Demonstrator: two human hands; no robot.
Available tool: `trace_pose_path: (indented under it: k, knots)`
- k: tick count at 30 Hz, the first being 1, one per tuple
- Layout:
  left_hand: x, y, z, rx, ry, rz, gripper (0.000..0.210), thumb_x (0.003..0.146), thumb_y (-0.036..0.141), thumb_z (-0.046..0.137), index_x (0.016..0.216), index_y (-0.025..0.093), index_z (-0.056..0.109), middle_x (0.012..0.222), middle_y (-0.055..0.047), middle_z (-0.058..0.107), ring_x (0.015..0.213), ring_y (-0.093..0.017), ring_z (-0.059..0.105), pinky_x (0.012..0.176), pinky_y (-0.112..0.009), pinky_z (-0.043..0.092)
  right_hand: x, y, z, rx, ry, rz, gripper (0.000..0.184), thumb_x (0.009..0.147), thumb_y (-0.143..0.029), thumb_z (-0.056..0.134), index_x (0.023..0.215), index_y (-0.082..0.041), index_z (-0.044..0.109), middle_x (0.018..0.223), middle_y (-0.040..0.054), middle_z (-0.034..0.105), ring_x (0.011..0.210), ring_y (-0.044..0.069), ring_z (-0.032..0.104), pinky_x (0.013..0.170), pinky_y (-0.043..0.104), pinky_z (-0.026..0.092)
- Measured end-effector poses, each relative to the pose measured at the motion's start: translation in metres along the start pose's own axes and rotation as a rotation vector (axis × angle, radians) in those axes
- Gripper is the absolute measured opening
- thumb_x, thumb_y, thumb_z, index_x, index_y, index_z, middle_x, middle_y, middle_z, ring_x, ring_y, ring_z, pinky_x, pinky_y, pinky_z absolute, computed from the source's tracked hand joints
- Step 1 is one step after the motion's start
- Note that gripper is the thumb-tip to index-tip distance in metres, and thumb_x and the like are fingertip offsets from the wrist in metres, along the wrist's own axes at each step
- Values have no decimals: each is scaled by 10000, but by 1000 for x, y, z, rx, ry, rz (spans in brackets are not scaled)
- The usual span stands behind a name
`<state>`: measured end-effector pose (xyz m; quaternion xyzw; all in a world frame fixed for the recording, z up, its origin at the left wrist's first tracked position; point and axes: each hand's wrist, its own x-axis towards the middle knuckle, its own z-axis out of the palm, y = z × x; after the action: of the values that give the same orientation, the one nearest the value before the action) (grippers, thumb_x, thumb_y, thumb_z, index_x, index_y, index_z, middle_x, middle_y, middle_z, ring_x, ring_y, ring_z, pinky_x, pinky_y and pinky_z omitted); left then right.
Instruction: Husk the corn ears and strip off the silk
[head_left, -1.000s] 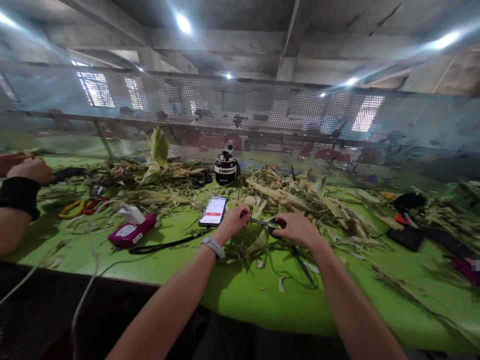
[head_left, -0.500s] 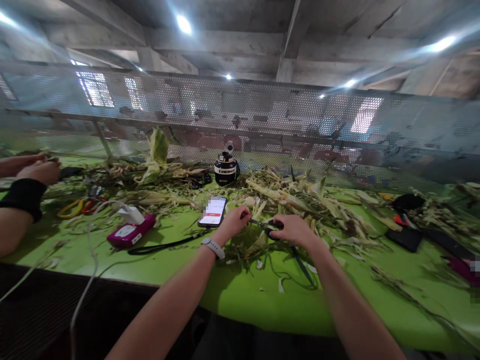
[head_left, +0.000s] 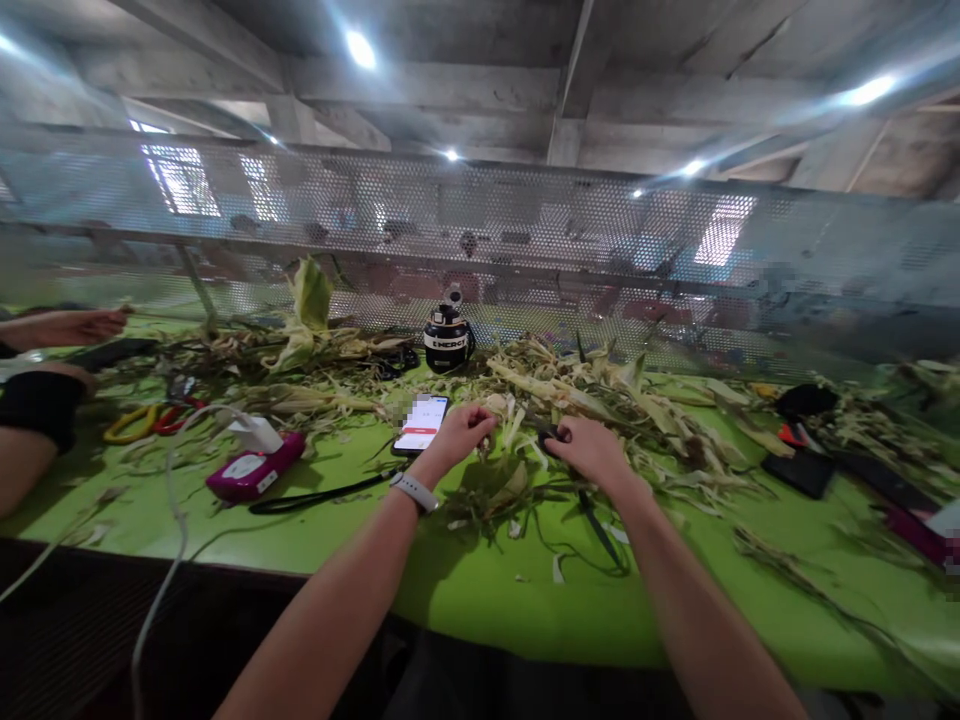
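Note:
My left hand (head_left: 463, 437) is closed in a pinch above the table, just right of a lit phone (head_left: 421, 424). Whatever its fingertips hold is too small to make out. My right hand (head_left: 591, 452) is closed around black-handled scissors (head_left: 549, 440); their blades barely show. Pale leafy trimmings (head_left: 512, 425) lie between and behind my hands. Below them is a loose heap of green leaves (head_left: 495, 492), with a dark flat strip (head_left: 600, 535) under my right hand.
A co-worker's hand (head_left: 82, 327) is at the far left. Nearby lie yellow-handled scissors (head_left: 129, 425), a purple power strip (head_left: 255, 470) with a white cable, and a black strap (head_left: 322, 493). A black jug (head_left: 448, 340) stands before the perforated screen (head_left: 510, 230). Husk-like piles (head_left: 600, 385) line the back.
My hands have moved slightly apart, and the scissors have drawn back from my left fingertips, their blades now less visible. At the far left, the co-worker's hands have separated.

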<state>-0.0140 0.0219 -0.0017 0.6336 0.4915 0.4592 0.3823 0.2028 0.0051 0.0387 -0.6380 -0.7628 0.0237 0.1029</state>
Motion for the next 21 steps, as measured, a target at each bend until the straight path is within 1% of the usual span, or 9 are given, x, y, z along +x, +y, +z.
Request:
trace_pose_path:
  k: [2, 4, 6, 8, 11, 14, 16, 18, 21]
  knots:
    - [0, 0, -5, 94, 32, -57, 156, 731, 311, 566, 670, 168, 557, 537, 38, 521, 465, -102, 480, 480, -225, 399, 2, 4, 0, -2, 47, 88, 261, 796, -434, 538, 849, -203, 648, 862, 78, 699, 798, 219, 626, 579, 261, 328]
    - [-1, -1, -7, 275, 27, -69, 167, 721, 326, 586, 655, 172, 595, 529, 23, 528, 503, -132, 512, 507, -246, 406, 3, 9, 1, -8, 72, 149, 259, 788, -429, 544, 867, -205, 648, 883, 87, 701, 825, 233, 633, 595, 270, 350]
    - [-3, -1, -5, 475, 57, 22, 200, 732, 369, 598, 675, 183, 641, 607, -13, 575, 624, -176, 567, 583, -277, 430, 4, 13, 1, -11, 87, 189, 249, 776, -419, 555, 872, -207, 645, 902, 91, 703, 848, 242, 638, 603, 276, 363]
    - [-6, 0, 3, 636, 139, 150, 251, 743, 431, 607, 721, 189, 671, 758, -57, 616, 772, -216, 587, 679, -306, 444, 5, 17, 2, -8, 90, 221, 238, 766, -414, 565, 862, -210, 644, 906, 84, 704, 857, 243, 643, 597, 274, 369]
    - [-11, 1, 18, 787, 145, 203, 278, 721, 452, 651, 734, 175, 674, 875, -102, 617, 848, -250, 582, 744, -336, 442, 5, 20, 4, -23, 73, 248, 224, 757, -404, 578, 844, -210, 647, 907, 81, 706, 863, 244, 652, 588, 270, 382]
    - [-12, -2, 29, 835, 43, 176, 131, 731, 305, 649, 705, 178, 660, 843, -92, 617, 825, -234, 587, 728, -317, 442, 5, 20, 6, -35, 44, 254, 264, 750, -406, 594, 911, -202, 642, 966, 102, 700, 902, 261, 652, 620, 285, 416]
    - [-10, -5, 30, 809, 18, 157, 77, 743, 234, 616, 706, 177, 652, 843, -83, 620, 815, -218, 591, 721, -306, 445, 4, 19, 7, -33, 32, 260, 333, 745, -408, 604, 993, -187, 623, 1014, 121, 686, 944, 273, 643, 660, 299, 436]
    - [-7, -8, 26, 749, 55, 153, 72, 750, 210, 598, 718, 166, 644, 860, -85, 624, 837, -215, 594, 750, -313, 454, 4, 18, 8, -35, 30, 254, 381, 743, -402, 614, 1047, -172, 608, 1051, 133, 667, 979, 276, 634, 700, 309, 449]
    - [-1, -11, 17, 616, 175, 196, 49, 755, 188, 591, 750, 162, 633, 888, -85, 632, 911, -218, 591, 833, -337, 458, 3, 18, 8, -62, 36, 231, 368, 737, -392, 636, 1032, -173, 626, 1105, 147, 629, 981, 275, 632, 730, 321, 460]
